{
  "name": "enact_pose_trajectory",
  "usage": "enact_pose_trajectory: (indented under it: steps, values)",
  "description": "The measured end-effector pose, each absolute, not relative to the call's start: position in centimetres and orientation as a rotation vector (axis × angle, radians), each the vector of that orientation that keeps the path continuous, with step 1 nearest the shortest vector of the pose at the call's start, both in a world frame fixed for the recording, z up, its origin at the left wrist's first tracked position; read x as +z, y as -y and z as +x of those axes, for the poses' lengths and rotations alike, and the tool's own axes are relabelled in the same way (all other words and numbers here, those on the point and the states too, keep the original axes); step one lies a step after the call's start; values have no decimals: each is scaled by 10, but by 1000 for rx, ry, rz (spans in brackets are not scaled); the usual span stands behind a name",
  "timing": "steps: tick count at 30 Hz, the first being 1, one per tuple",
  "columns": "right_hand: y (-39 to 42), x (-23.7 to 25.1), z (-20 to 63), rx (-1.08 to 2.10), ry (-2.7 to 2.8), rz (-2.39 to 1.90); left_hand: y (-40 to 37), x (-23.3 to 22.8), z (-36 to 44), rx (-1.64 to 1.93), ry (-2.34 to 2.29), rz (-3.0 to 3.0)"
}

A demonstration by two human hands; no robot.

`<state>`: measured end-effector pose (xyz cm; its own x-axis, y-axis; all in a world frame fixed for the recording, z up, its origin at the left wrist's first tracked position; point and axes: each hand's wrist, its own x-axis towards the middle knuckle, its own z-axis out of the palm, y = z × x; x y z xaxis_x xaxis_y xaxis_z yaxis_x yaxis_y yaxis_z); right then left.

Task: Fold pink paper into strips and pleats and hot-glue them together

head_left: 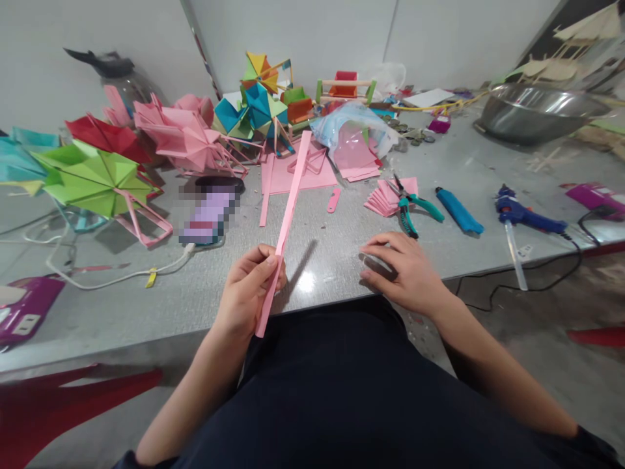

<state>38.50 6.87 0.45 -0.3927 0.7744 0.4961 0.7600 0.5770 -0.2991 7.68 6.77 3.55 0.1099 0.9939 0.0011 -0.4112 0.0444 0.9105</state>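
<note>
Left hand (249,286) grips a folded pink paper strip (286,228), not yet assembled; right hand (403,270) rests open on the counter (342,247). Finished paper fans (97,176) sit at ten o'clock.

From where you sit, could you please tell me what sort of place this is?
Probably a paper-craft workbench. Folded paper pinwheels crowd the grey table, a blue glue gun and pliers lie by, and the left hand grips a pink paper strip.
</note>
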Motion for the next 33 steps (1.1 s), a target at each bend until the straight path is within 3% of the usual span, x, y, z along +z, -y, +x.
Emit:
enact_pose_trajectory:
  steps: [33]
  values:
    - [-67, 6, 383, -47, 2357, -1207, -65, 39, 78, 1285, -887, 959]
